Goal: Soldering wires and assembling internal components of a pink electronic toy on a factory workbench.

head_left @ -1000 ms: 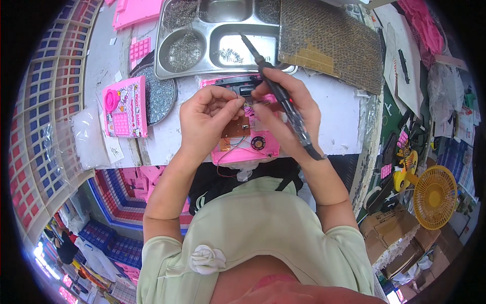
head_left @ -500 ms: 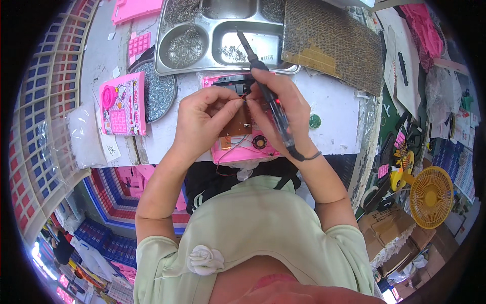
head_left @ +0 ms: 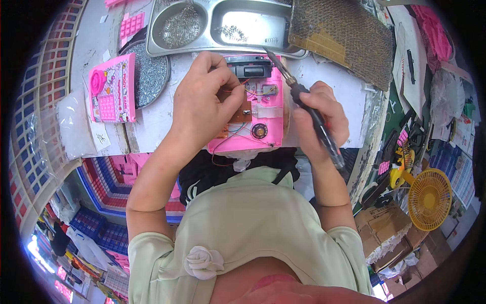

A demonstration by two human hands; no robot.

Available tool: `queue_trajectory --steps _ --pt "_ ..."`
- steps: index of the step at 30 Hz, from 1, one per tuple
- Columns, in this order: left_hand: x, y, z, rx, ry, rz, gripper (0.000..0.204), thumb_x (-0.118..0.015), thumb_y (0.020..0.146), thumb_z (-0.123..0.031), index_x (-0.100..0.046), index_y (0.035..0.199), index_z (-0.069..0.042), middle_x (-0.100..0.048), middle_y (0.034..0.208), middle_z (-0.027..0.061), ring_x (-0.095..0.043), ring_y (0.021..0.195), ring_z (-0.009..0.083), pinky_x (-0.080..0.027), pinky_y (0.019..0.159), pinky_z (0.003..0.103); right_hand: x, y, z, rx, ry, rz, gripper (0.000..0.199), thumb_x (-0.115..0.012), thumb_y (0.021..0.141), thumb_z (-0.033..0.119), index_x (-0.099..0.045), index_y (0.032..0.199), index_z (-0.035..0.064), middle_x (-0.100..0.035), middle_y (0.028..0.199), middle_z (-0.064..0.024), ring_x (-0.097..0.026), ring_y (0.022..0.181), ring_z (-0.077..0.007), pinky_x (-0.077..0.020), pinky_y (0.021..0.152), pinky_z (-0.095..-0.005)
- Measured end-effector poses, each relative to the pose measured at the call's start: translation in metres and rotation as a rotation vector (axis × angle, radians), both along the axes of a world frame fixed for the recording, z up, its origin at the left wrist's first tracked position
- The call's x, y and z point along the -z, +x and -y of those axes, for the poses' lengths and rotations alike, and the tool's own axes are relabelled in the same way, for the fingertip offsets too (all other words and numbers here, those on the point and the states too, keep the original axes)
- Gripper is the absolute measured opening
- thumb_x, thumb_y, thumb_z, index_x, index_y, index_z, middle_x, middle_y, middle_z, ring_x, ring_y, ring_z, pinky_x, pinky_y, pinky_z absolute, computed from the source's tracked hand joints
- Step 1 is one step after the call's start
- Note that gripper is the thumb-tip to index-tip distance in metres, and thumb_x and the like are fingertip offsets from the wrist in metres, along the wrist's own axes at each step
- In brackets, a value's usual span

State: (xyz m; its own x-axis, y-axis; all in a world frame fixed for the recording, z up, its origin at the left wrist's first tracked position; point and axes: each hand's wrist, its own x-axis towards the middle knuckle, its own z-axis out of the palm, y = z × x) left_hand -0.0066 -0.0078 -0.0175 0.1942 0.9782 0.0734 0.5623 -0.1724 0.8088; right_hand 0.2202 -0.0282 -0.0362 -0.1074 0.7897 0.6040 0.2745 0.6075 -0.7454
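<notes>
The opened pink plastic housing lies in front of me, its inside facing up. Fitted in it are a brown circuit board, a round black speaker and a black battery compartment, with thin wires among them. My left hand is over the board's left side, fingers pinched at a thin wire; the fingertips partly hide it. Clear of the housing on the right, my right hand grips a soldering iron by its black handle. Its tip points away toward the tray.
A metal compartment tray with small metal parts stands behind the housing. Right of it lies brown ridged cardboard. To the left are a printed pink toy panel, a round dish of tiny metal pieces and a white plastic crate.
My right hand has let go of the wires and swung right and nearer with the soldering iron, uncovering the housing's right half. My left hand stays pinched over the board, slightly shifted.
</notes>
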Motion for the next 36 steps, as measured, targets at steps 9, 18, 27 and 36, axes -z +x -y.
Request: queue_trajectory --steps 9,18,27,36 --pt "0.005 -0.001 0.002 -0.029 0.000 0.035 0.011 -0.075 0.082 -0.001 -0.065 0.084 0.002 -0.055 0.097 0.0079 -0.059 0.081 0.0180 -0.050 0.068 0.029 -0.012 0.007 0.008 -0.111 -0.021 0.100 0.027 -0.074 0.072 -0.002 -0.068 0.098 0.0021 -0.062 0.070 -0.0071 -0.056 0.057 -0.0253 -0.0502 0.068 -0.0382" --pt "0.005 -0.001 0.002 -0.030 0.016 0.026 0.010 -0.074 0.081 -0.001 -0.064 0.084 0.002 -0.056 0.098 0.0083 -0.060 0.081 0.0188 -0.050 0.068 0.028 -0.005 0.004 0.007 -0.140 -0.006 0.143 0.029 -0.073 0.070 -0.002 -0.068 0.098 0.0019 -0.060 0.068 -0.0072 -0.054 0.057 -0.0249 -0.0483 0.067 -0.0381" --pt "0.007 -0.002 0.001 -0.032 0.016 0.044 0.010 -0.073 0.081 -0.001 -0.064 0.085 0.002 -0.056 0.097 0.0081 -0.060 0.080 0.0186 -0.050 0.067 0.029 -0.005 0.004 0.005 -0.153 0.007 0.205 0.028 -0.075 0.069 -0.002 -0.068 0.095 0.0027 -0.060 0.069 -0.0065 -0.054 0.059 -0.0232 -0.0475 0.067 -0.0377" --pt "0.006 -0.002 0.001 -0.032 0.022 0.042 0.011 -0.074 0.081 -0.001 -0.064 0.084 0.002 -0.056 0.097 0.0080 -0.060 0.080 0.0178 -0.050 0.067 0.029 -0.010 0.010 -0.001 -0.194 0.046 0.237 0.033 -0.078 0.059 -0.003 -0.071 0.091 0.0070 -0.050 0.062 -0.0039 -0.048 0.056 -0.0234 -0.0425 0.060 -0.0352"
